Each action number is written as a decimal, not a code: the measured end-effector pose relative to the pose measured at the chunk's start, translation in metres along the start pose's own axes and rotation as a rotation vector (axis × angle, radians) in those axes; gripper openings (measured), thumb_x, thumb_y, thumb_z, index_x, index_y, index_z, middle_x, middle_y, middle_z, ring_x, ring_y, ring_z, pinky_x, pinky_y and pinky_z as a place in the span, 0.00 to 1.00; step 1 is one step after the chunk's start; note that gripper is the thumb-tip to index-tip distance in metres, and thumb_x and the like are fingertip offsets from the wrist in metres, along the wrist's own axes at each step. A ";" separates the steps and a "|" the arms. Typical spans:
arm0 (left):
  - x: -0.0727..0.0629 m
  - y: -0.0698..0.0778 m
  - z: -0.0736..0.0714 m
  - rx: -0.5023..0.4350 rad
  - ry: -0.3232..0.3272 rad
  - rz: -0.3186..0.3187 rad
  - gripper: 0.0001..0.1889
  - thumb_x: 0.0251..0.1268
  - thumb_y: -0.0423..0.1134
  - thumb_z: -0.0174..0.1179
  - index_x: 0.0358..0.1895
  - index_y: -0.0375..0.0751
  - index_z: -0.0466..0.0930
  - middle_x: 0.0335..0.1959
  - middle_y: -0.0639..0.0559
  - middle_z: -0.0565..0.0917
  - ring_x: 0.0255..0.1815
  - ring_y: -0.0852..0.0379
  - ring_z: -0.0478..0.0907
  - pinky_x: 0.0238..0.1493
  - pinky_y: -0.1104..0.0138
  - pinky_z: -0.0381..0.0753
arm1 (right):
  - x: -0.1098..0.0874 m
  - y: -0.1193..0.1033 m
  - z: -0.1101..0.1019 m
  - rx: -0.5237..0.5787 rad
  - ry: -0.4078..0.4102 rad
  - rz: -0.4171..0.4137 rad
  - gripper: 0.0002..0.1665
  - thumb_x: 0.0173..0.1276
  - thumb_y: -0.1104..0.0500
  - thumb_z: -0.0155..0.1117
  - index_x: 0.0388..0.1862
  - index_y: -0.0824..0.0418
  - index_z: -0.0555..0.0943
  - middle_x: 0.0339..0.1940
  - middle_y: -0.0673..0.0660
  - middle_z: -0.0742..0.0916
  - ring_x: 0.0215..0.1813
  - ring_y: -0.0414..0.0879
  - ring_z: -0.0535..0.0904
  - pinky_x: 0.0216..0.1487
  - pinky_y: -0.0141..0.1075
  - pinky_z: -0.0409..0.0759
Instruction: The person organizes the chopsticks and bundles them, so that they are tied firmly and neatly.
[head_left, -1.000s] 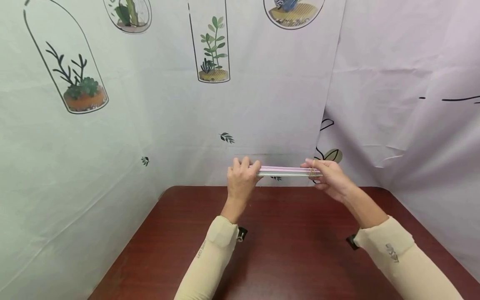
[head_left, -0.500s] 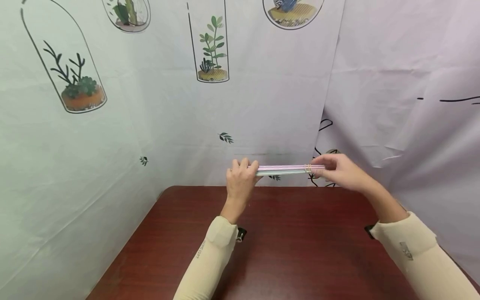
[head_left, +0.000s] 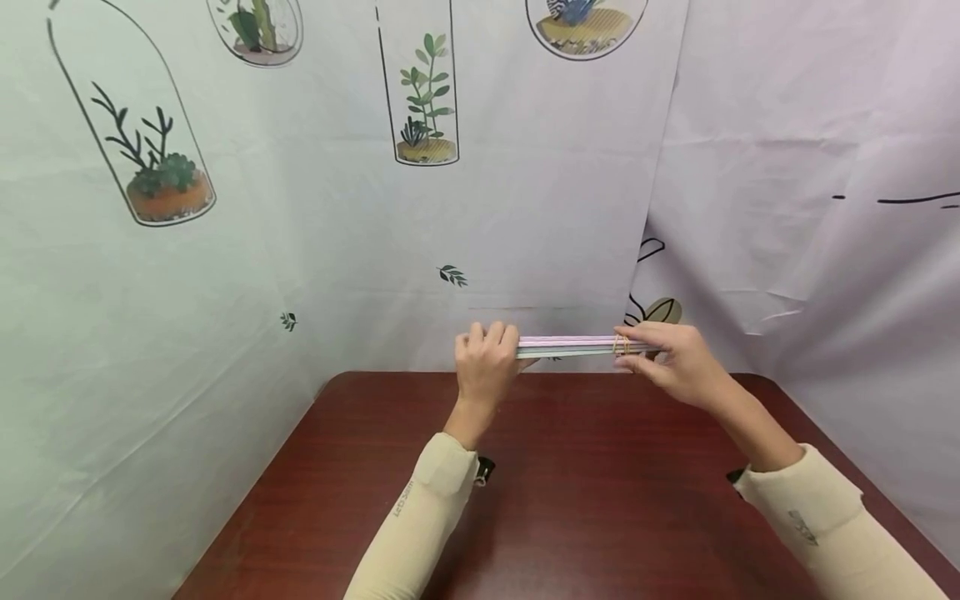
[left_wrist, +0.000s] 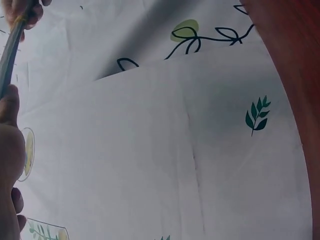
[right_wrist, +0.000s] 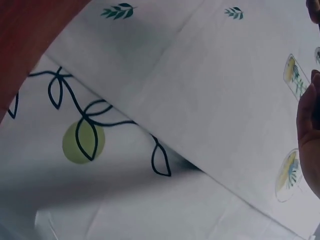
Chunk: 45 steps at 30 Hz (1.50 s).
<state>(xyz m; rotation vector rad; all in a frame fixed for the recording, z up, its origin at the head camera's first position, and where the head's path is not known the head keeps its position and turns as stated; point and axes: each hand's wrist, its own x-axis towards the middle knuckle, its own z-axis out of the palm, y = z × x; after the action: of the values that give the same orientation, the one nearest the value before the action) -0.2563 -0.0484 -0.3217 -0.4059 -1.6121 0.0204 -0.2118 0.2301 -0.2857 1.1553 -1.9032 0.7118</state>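
Note:
A bundle of slim pink and pale green sticks (head_left: 566, 347) is held level above the back of the table. My left hand (head_left: 486, 360) grips its left end with curled fingers, hiding that end. Near the right end, a yellowish rubber band (head_left: 621, 344) loops round the sticks. My right hand (head_left: 678, 358) pinches at this band, forefinger above and thumb below. In the left wrist view the bundle (left_wrist: 9, 57) runs up from the left hand (left_wrist: 9, 155) to the right fingers. Only part of the right hand (right_wrist: 310, 135) shows at the edge of the right wrist view.
Below the hands lies a dark red wooden table (head_left: 570, 492) with rounded far corners. A pale cloth backdrop (head_left: 540, 233) printed with plants in glass jars hangs behind it and along both sides.
My right hand drew back rightward to the bundle's end, then came back in to the rubber band. The bundle dips slightly; the left hand keeps its grip, almost still.

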 end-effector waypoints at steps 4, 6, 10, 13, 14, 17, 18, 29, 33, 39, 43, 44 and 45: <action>-0.001 -0.001 -0.001 -0.032 0.016 0.020 0.31 0.42 0.71 0.67 0.18 0.46 0.69 0.17 0.55 0.73 0.20 0.53 0.70 0.28 0.60 0.73 | 0.000 0.002 0.001 -0.055 0.018 -0.129 0.26 0.69 0.48 0.64 0.48 0.72 0.84 0.33 0.57 0.87 0.26 0.42 0.78 0.27 0.27 0.74; 0.000 -0.002 -0.001 -0.052 0.032 0.035 0.30 0.44 0.70 0.68 0.19 0.46 0.70 0.17 0.55 0.74 0.20 0.53 0.71 0.30 0.60 0.74 | -0.001 0.004 0.003 -0.089 0.050 -0.166 0.26 0.74 0.47 0.57 0.47 0.71 0.84 0.31 0.56 0.86 0.25 0.41 0.75 0.26 0.27 0.72; 0.003 -0.001 0.000 -0.072 0.061 0.071 0.28 0.47 0.66 0.70 0.21 0.46 0.71 0.19 0.55 0.75 0.21 0.53 0.71 0.25 0.62 0.73 | -0.005 0.008 0.007 -0.132 0.146 -0.180 0.24 0.76 0.50 0.57 0.44 0.71 0.85 0.28 0.56 0.84 0.22 0.40 0.70 0.24 0.27 0.67; 0.006 0.001 0.001 -0.077 0.049 0.084 0.22 0.47 0.59 0.72 0.25 0.46 0.74 0.22 0.55 0.77 0.23 0.53 0.71 0.23 0.62 0.70 | -0.007 0.013 0.010 -0.150 0.215 -0.188 0.23 0.75 0.51 0.58 0.40 0.72 0.86 0.26 0.56 0.83 0.21 0.40 0.67 0.23 0.26 0.64; 0.006 0.002 0.001 -0.077 0.031 0.081 0.21 0.47 0.57 0.72 0.27 0.46 0.75 0.24 0.55 0.77 0.25 0.52 0.71 0.24 0.62 0.70 | -0.008 0.015 0.011 -0.153 0.234 -0.190 0.23 0.75 0.51 0.59 0.39 0.72 0.86 0.26 0.56 0.83 0.21 0.40 0.67 0.22 0.26 0.63; 0.006 0.006 0.000 -0.077 -0.057 0.077 0.21 0.50 0.57 0.69 0.36 0.46 0.76 0.32 0.53 0.79 0.32 0.51 0.73 0.35 0.57 0.72 | -0.009 0.019 0.014 -0.146 0.290 -0.189 0.22 0.73 0.53 0.60 0.36 0.73 0.86 0.23 0.57 0.83 0.21 0.40 0.66 0.22 0.24 0.62; 0.005 0.007 0.000 -0.075 -0.094 0.075 0.22 0.53 0.58 0.67 0.39 0.46 0.76 0.35 0.53 0.79 0.35 0.50 0.73 0.39 0.56 0.71 | -0.010 0.020 0.014 -0.143 0.307 -0.187 0.22 0.73 0.53 0.61 0.36 0.74 0.86 0.23 0.57 0.83 0.21 0.40 0.66 0.23 0.24 0.61; 0.004 0.013 0.001 -0.065 -0.205 0.072 0.04 0.65 0.40 0.58 0.38 0.45 0.79 0.36 0.53 0.82 0.41 0.50 0.79 0.48 0.58 0.73 | -0.012 0.013 0.022 -0.161 0.370 -0.202 0.21 0.73 0.55 0.60 0.30 0.73 0.85 0.22 0.58 0.83 0.21 0.41 0.66 0.26 0.23 0.61; 0.001 0.015 0.002 -0.077 -0.252 0.056 0.06 0.64 0.42 0.59 0.40 0.44 0.78 0.33 0.51 0.79 0.34 0.48 0.76 0.41 0.58 0.74 | -0.015 0.016 0.025 -0.157 0.369 -0.209 0.21 0.74 0.57 0.58 0.30 0.74 0.85 0.22 0.59 0.83 0.21 0.42 0.66 0.25 0.25 0.61; -0.006 0.017 0.004 -0.073 -0.281 0.050 0.24 0.64 0.64 0.56 0.41 0.44 0.76 0.31 0.51 0.75 0.31 0.49 0.71 0.39 0.58 0.72 | -0.025 0.027 0.029 -0.171 0.357 -0.198 0.20 0.72 0.57 0.58 0.32 0.74 0.86 0.21 0.55 0.81 0.22 0.41 0.65 0.24 0.26 0.61; -0.006 0.017 0.007 -0.055 -0.248 0.044 0.22 0.61 0.61 0.61 0.38 0.45 0.76 0.30 0.51 0.75 0.32 0.49 0.72 0.40 0.57 0.72 | -0.026 0.028 0.030 -0.162 0.356 -0.199 0.19 0.72 0.58 0.58 0.33 0.74 0.86 0.21 0.55 0.81 0.22 0.41 0.66 0.24 0.27 0.61; -0.006 0.017 0.008 -0.053 -0.240 0.041 0.20 0.61 0.59 0.63 0.38 0.45 0.76 0.31 0.51 0.75 0.33 0.48 0.72 0.40 0.57 0.72 | -0.026 0.027 0.029 -0.169 0.349 -0.204 0.19 0.72 0.58 0.58 0.34 0.74 0.86 0.22 0.55 0.81 0.22 0.41 0.66 0.24 0.28 0.62; -0.006 0.017 0.008 -0.048 -0.236 0.039 0.18 0.60 0.57 0.64 0.38 0.45 0.76 0.31 0.50 0.75 0.33 0.48 0.73 0.40 0.56 0.72 | -0.025 0.027 0.029 -0.191 0.329 -0.211 0.19 0.73 0.58 0.58 0.35 0.74 0.86 0.23 0.56 0.82 0.22 0.42 0.68 0.24 0.29 0.64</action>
<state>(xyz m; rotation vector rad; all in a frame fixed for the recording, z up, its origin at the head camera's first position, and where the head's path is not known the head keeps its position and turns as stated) -0.2601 -0.0324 -0.3329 -0.4858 -1.8399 0.0615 -0.2385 0.2308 -0.3235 1.0290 -1.5138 0.5523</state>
